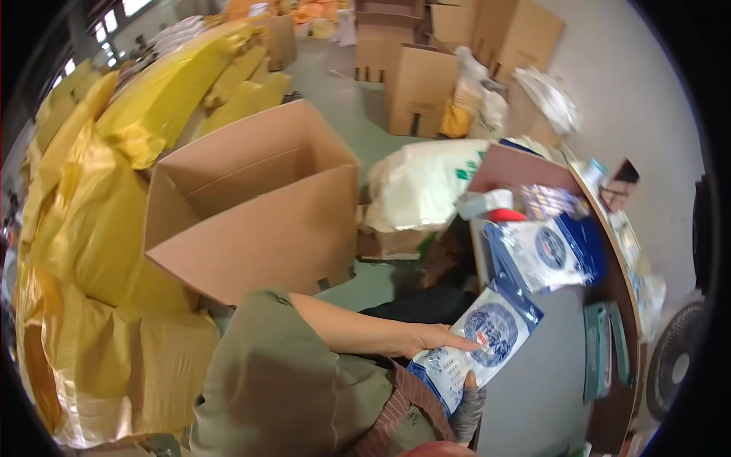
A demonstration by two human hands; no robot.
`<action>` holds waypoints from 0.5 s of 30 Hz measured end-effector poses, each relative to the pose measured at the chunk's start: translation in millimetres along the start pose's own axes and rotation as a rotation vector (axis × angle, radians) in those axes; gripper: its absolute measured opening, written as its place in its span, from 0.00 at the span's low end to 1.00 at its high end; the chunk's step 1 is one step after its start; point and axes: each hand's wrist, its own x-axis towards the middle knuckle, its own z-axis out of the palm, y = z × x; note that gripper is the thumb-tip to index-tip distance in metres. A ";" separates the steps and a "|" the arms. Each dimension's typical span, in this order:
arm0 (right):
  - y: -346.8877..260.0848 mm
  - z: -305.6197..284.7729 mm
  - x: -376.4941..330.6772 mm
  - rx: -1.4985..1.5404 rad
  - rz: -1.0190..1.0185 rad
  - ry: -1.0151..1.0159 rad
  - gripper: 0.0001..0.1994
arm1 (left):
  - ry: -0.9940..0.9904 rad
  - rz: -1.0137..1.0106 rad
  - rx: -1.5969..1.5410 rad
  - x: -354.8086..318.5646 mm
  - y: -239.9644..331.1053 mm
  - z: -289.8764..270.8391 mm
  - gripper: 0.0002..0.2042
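A flat white plastic packet (499, 329) with blue ends and a round blue print lies tilted in my hands above the desk edge. My left hand (438, 340) is closed on its near left side, the thumb lying across the front. At the packet's lower right edge, my right hand (470, 383) grips it, a grey knitted cover round the wrist; most of its fingers are hidden behind the packet. Similar blue and white packets (544, 251) lie on the grey desk (525, 381) just beyond.
An open cardboard box (259, 228) stands on the floor to my left, beside piled yellow sacks (91, 221). A white sack (422, 183) sits behind the desk. A teal folder-like object (599, 350) stands along the desk's right side, near a fan (678, 362). More boxes (422, 87) stand farther back.
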 end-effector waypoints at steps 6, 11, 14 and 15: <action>-35.4 136.5 86.6 -0.451 -0.244 -0.342 0.24 | 0.225 0.556 0.257 -124.4 97.8 -36.0 0.24; -34.7 294.0 176.6 -0.374 -0.470 -0.521 0.21 | 0.533 0.858 0.515 -277.2 217.8 -80.8 0.23; -13.1 370.5 216.2 -1.002 -1.095 -0.795 0.22 | 0.666 0.777 0.294 -352.3 268.3 -169.1 0.22; 7.5 374.5 226.0 -1.380 -1.196 -0.930 0.22 | 0.687 0.733 0.210 -369.2 270.7 -202.9 0.22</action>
